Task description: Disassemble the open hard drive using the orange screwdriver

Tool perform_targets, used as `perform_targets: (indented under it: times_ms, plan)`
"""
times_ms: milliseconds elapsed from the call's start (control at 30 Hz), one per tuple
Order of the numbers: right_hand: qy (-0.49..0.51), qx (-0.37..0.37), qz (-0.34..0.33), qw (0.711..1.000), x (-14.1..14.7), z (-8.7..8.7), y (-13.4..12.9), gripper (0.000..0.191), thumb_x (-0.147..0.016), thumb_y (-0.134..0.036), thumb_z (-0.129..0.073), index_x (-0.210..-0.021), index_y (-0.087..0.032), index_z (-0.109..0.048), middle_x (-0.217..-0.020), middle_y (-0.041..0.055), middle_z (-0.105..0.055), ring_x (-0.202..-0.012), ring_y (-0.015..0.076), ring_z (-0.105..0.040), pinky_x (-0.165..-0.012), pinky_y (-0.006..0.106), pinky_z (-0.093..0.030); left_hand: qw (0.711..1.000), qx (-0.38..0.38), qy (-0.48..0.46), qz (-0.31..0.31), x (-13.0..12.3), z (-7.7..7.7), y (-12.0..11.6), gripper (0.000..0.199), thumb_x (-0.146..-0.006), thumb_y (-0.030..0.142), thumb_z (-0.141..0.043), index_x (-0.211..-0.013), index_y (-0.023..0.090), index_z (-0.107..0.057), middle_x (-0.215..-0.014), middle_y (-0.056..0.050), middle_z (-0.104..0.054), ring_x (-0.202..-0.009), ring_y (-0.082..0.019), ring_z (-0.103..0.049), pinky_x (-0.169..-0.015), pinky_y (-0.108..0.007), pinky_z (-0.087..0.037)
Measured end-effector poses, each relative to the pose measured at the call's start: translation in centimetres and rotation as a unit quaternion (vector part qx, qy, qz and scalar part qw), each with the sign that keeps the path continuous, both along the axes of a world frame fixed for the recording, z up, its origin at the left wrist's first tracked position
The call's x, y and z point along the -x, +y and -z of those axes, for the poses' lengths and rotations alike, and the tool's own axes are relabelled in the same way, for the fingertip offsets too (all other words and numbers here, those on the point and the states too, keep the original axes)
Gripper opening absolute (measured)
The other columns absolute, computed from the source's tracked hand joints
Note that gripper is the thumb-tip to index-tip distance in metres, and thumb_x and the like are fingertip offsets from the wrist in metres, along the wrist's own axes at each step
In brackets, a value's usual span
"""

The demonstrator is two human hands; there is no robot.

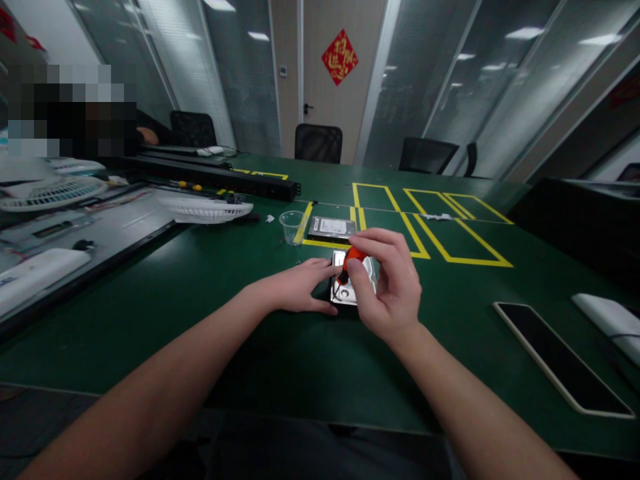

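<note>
A hard drive (pixel 345 294) with a shiny metal cover lies on the green table in front of me. My left hand (pixel 303 285) grips its left side, thumb at the near corner and fingers toward the far end. In my right hand (pixel 393 283) is a small screwdriver (pixel 354 255) with an orange and black handle, pinched between thumb and fingers. Its shaft slants down to the drive's cover; whether the tip sits in a screw is too small to tell. The right hand hides the drive's right part. Just beyond lies a second hard drive (pixel 332 228), label up.
A clear plastic cup (pixel 293 229) stands left of the second drive. Yellow tape rectangles (pixel 480 262) mark the table. A phone (pixel 563 357) lies at right beside a white device (pixel 607 320). White fan-like grilles (pixel 207 209) and a long black bar (pixel 220 179) lie left, near another person.
</note>
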State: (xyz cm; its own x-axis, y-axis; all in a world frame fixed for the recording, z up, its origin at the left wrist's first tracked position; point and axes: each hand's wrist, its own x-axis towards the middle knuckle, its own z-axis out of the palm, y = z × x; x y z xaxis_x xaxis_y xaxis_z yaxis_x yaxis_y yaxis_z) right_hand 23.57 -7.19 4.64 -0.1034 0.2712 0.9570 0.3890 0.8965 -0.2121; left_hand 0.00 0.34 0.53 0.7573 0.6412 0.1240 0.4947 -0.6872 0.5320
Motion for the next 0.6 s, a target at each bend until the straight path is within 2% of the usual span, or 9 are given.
perform_targets:
  times_ms: [233,433,600]
  plan:
    - [0.001,-0.01,0.006,1.0,0.08,0.11,0.16,0.028,-0.118,-0.02,-0.086,-0.144,-0.03,-0.088,-0.14,0.0126,-0.085,-0.123,0.0303,-0.086,-0.104,0.051,-0.078,1.0,-0.002,-0.003,0.001,-0.06,-0.26,-0.23,0.093,-0.1,0.059,-0.108,-0.18,0.027,-0.072,-0.182,-0.02,-0.073,-0.177,-0.054,-0.064,-0.149,-0.069,-0.054]
    - [-0.006,0.023,-0.032,0.999,-0.34,0.05,-0.18,0.036,-0.124,-0.017,-0.066,-0.15,-0.03,-0.087,-0.146,0.0141,-0.087,-0.136,0.034,-0.087,-0.114,0.058,-0.079,1.0,-0.005,0.012,-0.004,-0.31,-0.49,-0.33,0.089,-0.099,0.057,-0.111,-0.174,0.026,-0.074,-0.175,-0.019,-0.077,-0.174,-0.052,-0.066,-0.148,-0.067,-0.055]
    - [0.001,0.044,-0.061,0.997,-0.41,0.29,-0.13,0.038,-0.124,-0.016,-0.064,-0.154,-0.028,-0.084,-0.151,0.0153,-0.086,-0.132,0.0332,-0.091,-0.112,0.058,-0.081,1.0,-0.009,0.018,-0.007,-0.44,-0.7,-0.38,0.093,-0.099,0.055,-0.112,-0.178,0.027,-0.072,-0.18,-0.018,-0.074,-0.175,-0.051,-0.065,-0.149,-0.066,-0.053]
